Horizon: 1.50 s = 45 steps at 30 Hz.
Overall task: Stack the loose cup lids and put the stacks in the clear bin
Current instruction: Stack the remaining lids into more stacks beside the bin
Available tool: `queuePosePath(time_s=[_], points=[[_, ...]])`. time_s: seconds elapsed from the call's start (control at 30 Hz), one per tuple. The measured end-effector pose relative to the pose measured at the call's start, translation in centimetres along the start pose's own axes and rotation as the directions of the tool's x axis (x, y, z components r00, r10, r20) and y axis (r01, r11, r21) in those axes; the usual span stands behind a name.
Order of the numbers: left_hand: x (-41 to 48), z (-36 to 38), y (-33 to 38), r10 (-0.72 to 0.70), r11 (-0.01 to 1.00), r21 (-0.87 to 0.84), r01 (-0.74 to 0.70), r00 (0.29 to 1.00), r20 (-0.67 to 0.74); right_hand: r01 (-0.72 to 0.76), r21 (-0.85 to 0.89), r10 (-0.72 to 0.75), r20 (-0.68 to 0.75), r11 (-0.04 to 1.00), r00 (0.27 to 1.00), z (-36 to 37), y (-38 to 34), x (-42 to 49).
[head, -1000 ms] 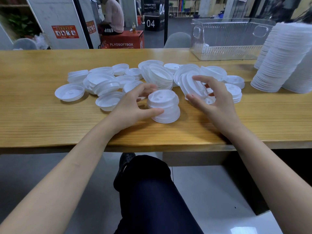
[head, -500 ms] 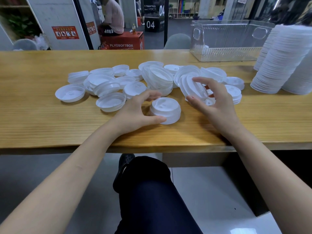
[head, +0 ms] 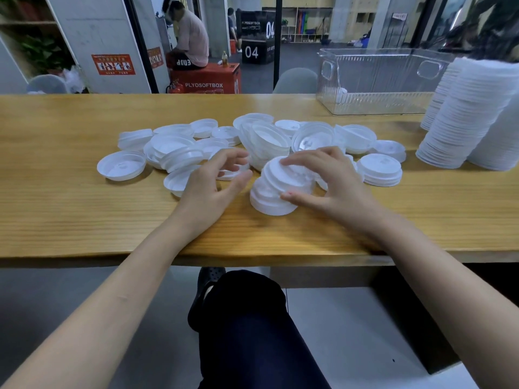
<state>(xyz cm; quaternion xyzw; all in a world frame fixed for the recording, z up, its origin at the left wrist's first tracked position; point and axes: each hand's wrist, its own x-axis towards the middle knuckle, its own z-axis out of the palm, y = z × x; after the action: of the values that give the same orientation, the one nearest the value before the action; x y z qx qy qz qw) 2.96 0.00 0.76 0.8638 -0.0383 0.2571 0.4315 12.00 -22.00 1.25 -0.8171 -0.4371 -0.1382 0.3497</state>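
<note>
Seating the tilted upper lids squarely on the small stack looks like your step in hand: press evenly so the rims nest before you lift. Your right hand: fingers spread and curled over the top lid, thumb against the stack's lower side, clamped on it. Your left hand: digits apart, loosely curled, holding nothing, just beside the stack. Loose lids: scattered over the tabletop behind your hands. Clear bin: at the tabletop's far right rear, well apart from the stack. Tall stacks: standing near the bin.
</note>
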Motion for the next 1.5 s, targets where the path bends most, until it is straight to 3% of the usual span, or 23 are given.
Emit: queuePosePath(time_s=[0.2,0.67,0.83,1.03,1.17,1.3,1.37,1.5], points=[[-0.3,-0.2,-0.2,0.001,0.999,-0.049,-0.003,0.999,-0.039,-0.008,-0.082,0.019,0.139,0.997,0.99,1.3,-0.1,1.3],[-0.4,-0.2,-0.3,0.024,0.998,-0.053,-0.025,0.999,-0.036,0.03,-0.136,-0.005,0.182,0.99,0.983,2.0,-0.2,1.2],[-0.5,-0.1,-0.4,0.047,0.999,0.006,-0.047,0.999,-0.009,0.047,-0.172,-0.03,0.102,0.984,0.994,0.8,-0.1,0.1],[-0.4,0.3,-0.5,0.087,0.993,0.076,-0.093,0.992,0.087,0.082,-0.243,-0.058,0.102,0.967,0.993,0.3,0.5,-2.0],[-0.5,0.4,-0.9,0.108,0.987,0.11,-0.121,0.987,0.115,0.09,-0.184,-0.083,0.047,0.979,0.995,0.2,0.3,-1.8],[-0.5,0.3,-1.0,0.082,0.993,0.074,-0.092,0.989,0.123,0.022,-0.128,-0.042,-0.155,0.992,0.987,-1.5,1.3,-1.0],[-0.4,0.3,-1.1,0.073,0.993,0.082,-0.084,0.988,0.135,-0.092,-0.178,0.05,-0.226,0.98,0.973,-2.4,2.3,-0.7],[-0.4,0.3,-1.0,0.051,0.993,0.097,-0.066,0.988,0.149,-0.37,-0.317,0.315,-0.211,0.873,0.925,-2.9,3.2,-0.4]])
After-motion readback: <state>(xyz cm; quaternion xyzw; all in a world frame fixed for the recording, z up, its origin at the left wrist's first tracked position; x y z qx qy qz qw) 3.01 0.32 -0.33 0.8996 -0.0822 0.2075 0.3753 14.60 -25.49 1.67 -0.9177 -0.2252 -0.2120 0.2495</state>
